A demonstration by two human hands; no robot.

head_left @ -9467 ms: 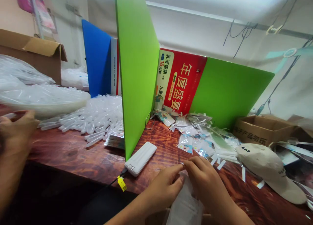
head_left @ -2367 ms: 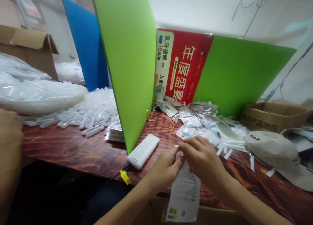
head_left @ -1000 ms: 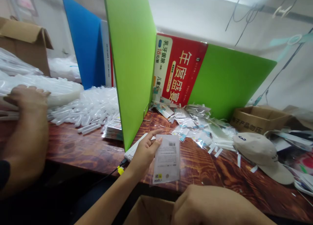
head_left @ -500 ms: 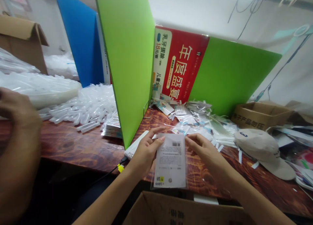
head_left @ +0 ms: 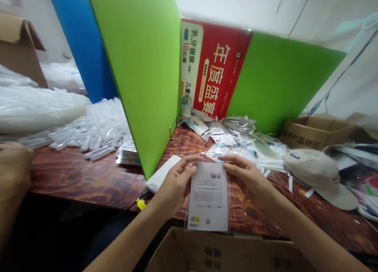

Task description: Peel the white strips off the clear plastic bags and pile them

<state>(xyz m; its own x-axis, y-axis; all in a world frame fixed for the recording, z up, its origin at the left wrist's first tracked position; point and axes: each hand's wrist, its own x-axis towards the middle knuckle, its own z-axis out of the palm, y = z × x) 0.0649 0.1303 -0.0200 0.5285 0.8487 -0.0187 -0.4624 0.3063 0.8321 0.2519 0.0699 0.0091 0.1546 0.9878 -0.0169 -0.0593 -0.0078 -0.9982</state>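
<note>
— Clear plastic, that flat printed packet (head_left: 208, 197)?
— Yes, upright above the brown wooden counter (head_left: 88, 177); left hand (head_left: 176, 182) and right hand (head_left: 249, 178) each close their grip on its top corners

The packet (head_left: 208, 197) at lower centre is a matt printed paper card in a glossy clear plastic sleeve. Under it the table (head_left: 88, 177) is varnished, grainy reddish wood. At right lies a matt cloth cap (head_left: 320, 177); the box (head_left: 224, 252) along the bottom edge is plain cardboard.
</note>
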